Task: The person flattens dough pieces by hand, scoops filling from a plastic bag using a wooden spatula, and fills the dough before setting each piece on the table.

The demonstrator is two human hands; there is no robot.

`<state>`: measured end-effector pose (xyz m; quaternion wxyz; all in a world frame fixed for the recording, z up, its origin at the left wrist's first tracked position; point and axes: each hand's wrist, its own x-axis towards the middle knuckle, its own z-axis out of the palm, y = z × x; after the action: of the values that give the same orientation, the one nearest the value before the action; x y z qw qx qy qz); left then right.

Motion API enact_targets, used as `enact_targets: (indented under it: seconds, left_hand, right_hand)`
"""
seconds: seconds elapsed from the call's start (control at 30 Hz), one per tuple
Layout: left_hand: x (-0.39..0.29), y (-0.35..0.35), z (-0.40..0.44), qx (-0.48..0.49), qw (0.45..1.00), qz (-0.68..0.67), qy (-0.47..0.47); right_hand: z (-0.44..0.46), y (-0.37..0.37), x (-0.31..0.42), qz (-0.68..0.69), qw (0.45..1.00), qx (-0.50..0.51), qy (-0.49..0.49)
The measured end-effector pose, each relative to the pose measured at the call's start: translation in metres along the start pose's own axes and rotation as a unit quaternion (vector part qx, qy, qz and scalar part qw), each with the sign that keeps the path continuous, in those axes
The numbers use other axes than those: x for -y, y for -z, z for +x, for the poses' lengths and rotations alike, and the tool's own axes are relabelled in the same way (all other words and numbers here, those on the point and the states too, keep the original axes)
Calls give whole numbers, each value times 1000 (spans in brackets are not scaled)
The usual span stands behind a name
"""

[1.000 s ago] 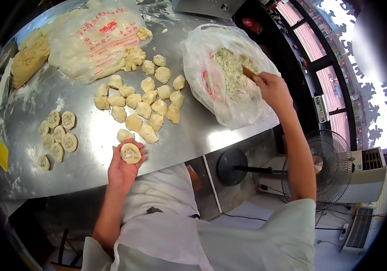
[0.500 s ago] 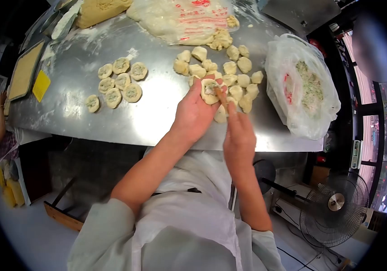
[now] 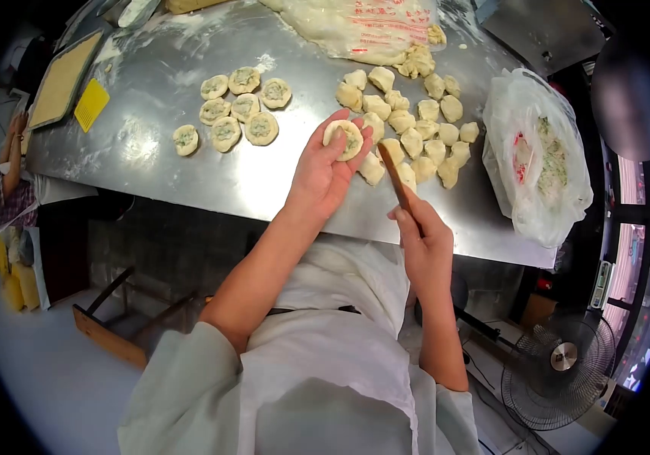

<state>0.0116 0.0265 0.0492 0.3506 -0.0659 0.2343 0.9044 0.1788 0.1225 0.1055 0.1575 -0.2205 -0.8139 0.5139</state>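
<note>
My left hand (image 3: 322, 173) holds a round dough piece (image 3: 344, 141) with pale green filling, its thumb resting on the rim. Wrapped around the handle end of a flat wooden stick (image 3: 393, 171) are the fingers of my right hand (image 3: 425, 235); the stick's tip is beside the held dough, apart from it. Several dough lumps (image 3: 411, 142) lie just beyond the stick. Left of my hands, several filled dough rounds (image 3: 262, 129) rest on the metal table (image 3: 150, 171). A plastic-lined heap of green-flecked filling (image 3: 552, 163) is at the right.
A large dough mass under printed plastic (image 3: 363, 30) lies at the back. At the left are a yellow scraper (image 3: 92, 105) and a tray (image 3: 63, 80). Another person (image 3: 7, 186) stands at the far left. A fan (image 3: 560, 368) is at the lower right, a wooden stool (image 3: 108, 334) at the lower left.
The stick went from the filling bag to the held dough, and has now drawn back to the right. My left hand still holds the dough. The view has turned toward the left.
</note>
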Motion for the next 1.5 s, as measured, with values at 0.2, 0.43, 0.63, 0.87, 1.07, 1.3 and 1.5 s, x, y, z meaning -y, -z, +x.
enact_targets:
  seconds: [0.2,0.43,0.63,0.87,1.07,1.3,1.5]
  left_hand:
    - [0,-2,-18,-1,999,36,12]
    - [-38,27,-2,-87,995,40,18]
    - [-123,3,77,-68,903,410,-110]
    - [-149,16,148,-28,267,918,-292]
    - [-51,30,134,106,440,785,-424]
    - [-28,52,135,5,557,766,-321]
    - [-37,38,66,-35,698,650,-298]
  right_hand:
    - [20,-24,-2,254,928,128,-243]
    - [-8,19,0,250,939,59,-228]
    - [-32,31,-33,281,929,-11,-242]
    - [-48,25,-36,283,930,7,-233]
    - [-52,31,-51,227,949,3,-219]
    - [-41,21,-34,285,942,25,-179]
    - [-45,18,-57,287,942,23,-170]
